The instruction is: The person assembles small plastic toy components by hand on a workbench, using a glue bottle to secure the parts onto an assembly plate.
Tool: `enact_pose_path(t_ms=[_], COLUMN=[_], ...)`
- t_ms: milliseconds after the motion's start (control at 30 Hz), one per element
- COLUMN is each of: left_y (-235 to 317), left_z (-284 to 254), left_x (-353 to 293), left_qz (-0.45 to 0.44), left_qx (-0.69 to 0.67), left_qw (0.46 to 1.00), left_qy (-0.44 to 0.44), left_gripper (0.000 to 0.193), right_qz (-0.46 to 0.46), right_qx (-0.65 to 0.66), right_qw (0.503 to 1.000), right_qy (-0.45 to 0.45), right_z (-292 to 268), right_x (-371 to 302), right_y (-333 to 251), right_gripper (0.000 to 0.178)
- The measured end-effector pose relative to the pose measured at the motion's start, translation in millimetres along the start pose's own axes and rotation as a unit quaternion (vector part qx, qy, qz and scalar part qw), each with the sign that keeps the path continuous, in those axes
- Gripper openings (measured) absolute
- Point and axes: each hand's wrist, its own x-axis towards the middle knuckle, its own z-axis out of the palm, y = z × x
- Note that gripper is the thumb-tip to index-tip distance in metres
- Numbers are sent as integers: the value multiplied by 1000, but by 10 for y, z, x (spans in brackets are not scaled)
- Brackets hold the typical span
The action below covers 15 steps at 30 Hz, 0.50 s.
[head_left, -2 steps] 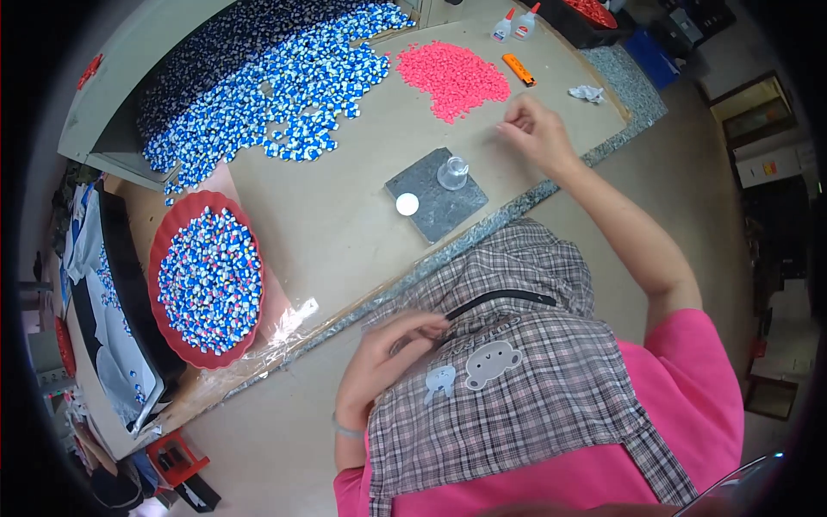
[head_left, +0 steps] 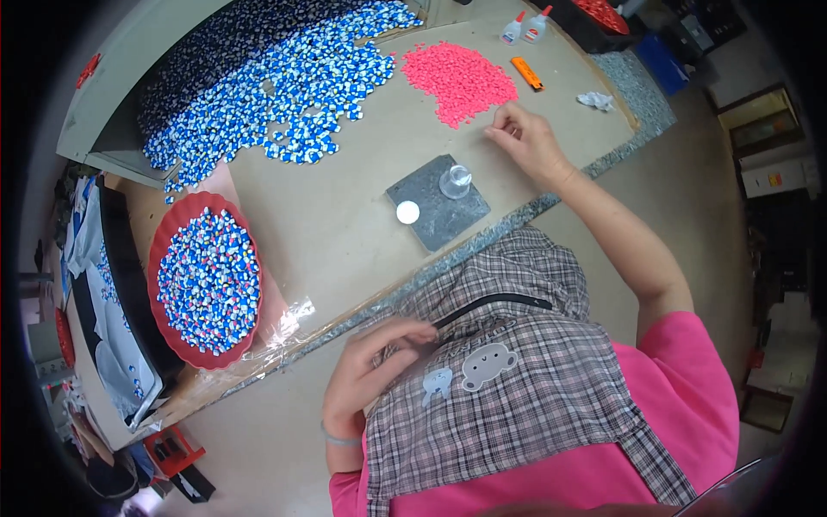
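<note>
Worn items, head view: person is wearing a vivid pink top [head_left: 689, 392], plain in colour. Short right sleeve [head_left: 676, 345] is ending near the elbow; left sleeve [head_left: 345, 489] is showing the same pink. Over it, a plaid apron [head_left: 517, 431] is covering the front, its checks combining grey, black, white and pale pink. Matching shoulder strap [head_left: 650, 461] is crossing the pink on the right side. A curved black strip [head_left: 487, 304] is running across the apron. Two patches are decorating it: a grey, round-eared bear head [head_left: 489, 368] with pale outline, and a smaller light-blue animal figure [head_left: 437, 386]. Left wrist is bearing a thin pale-grey band [head_left: 342, 439]. Left grip [head_left: 366, 369] and right grip [head_left: 531, 148] are showing as bare hands.
</note>
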Motion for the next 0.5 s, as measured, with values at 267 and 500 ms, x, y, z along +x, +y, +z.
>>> enact_pose_path(t_ms=[267,500], left_y=[188,91], left_z=[-434,-800], left_x=[535,1132], left_qz=[7,9], left_qx=[198,364], left_qw=[921,847], left_qy=[337,388], left_gripper=[17,16], right_qz=[-166,-228], right_qx=[-49,-75], right_qw=[983,969], right_qy=[54,63], right_z=[277,285], right_x=[231,330], right_y=[153,260], right_gripper=[12,10])
